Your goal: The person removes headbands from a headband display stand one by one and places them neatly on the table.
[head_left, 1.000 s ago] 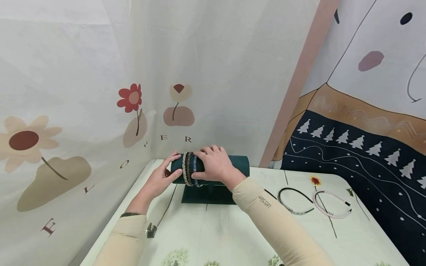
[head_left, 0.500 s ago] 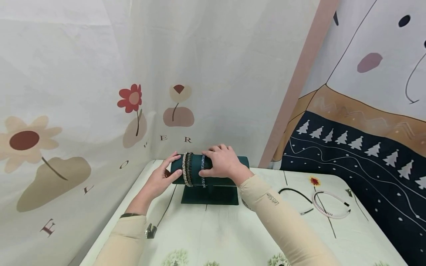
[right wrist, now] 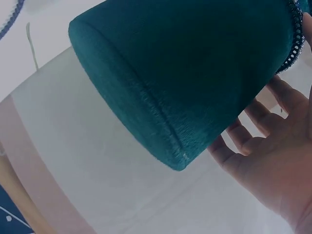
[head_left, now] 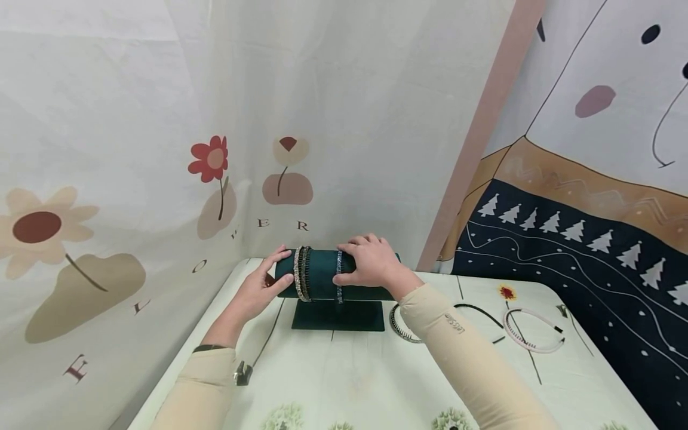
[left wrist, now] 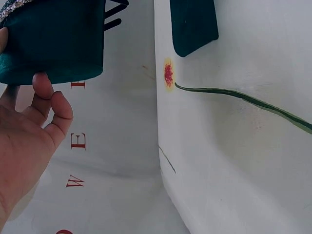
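A dark green velvet roll stand (head_left: 324, 275) lies crosswise before me on its flat base (head_left: 337, 316). My left hand (head_left: 259, 294) holds its left end, thumb in front and fingers over the top; the left wrist view shows fingers curled at the roll's end. Beside that hand, a glittering pale headband (head_left: 298, 280) and a dark toothed one (head_left: 306, 278) sit close together round the roll. Right of the middle, my right hand (head_left: 373, 264) holds a sparkly blue headband (head_left: 340, 289) on the roll, thumb in front. In the right wrist view its fingers reach behind the roll (right wrist: 180, 73).
On the table (head_left: 344, 376) to the right lie a black toothed headband (head_left: 400, 331), partly hidden by my right sleeve, another black headband (head_left: 479, 312) and a pale pink one (head_left: 532, 347). A printed cloth wall (head_left: 365, 149) stands close behind the stand.
My right hand has slid the blue headband rightward along the roll, away from the other two, opening a wide gap. The left hand has stayed on the roll's left end.
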The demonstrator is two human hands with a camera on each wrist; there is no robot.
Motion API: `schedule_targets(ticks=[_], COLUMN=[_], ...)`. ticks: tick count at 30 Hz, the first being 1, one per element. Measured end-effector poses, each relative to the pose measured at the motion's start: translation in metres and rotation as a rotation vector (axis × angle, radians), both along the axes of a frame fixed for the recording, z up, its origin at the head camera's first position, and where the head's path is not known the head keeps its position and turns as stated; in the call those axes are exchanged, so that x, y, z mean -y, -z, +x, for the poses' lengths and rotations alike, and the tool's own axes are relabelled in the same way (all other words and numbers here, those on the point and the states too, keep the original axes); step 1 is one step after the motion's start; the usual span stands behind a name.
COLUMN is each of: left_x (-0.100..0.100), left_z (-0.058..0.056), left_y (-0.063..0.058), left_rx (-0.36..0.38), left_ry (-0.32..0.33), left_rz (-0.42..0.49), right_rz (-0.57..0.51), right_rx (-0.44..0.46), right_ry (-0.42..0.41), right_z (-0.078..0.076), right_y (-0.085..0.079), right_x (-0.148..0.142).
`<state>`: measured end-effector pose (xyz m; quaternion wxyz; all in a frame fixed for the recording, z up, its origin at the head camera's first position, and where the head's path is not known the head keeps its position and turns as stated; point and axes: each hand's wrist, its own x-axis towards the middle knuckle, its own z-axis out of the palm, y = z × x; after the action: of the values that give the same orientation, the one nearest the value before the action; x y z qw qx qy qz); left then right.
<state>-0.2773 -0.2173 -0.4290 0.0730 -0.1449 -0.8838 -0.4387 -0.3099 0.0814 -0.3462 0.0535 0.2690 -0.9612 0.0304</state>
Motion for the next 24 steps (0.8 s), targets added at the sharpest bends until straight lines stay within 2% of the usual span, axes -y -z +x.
schedule_targets(ticks=[10, 16, 24], left_x=[0.0, 0.0, 0.0], left_z=[0.002, 0.003, 0.002], left_y=[0.0, -0.001, -0.002], left_rx=[-0.005, 0.005, -0.004], left_ry=[-0.003, -0.005, 0.003], left_rz=[0.002, 0.012, 0.009], right_rz=[-0.024, -0.051, 0.006], right_rx=[0.021, -0.02, -0.074], right_ry=[-0.027, -0.039, -0.048], right_z=[0.003, 0.006, 0.008], right_y=[0.004, 0.011, 0.018], right_x=[-0.006, -0.007, -0.008])
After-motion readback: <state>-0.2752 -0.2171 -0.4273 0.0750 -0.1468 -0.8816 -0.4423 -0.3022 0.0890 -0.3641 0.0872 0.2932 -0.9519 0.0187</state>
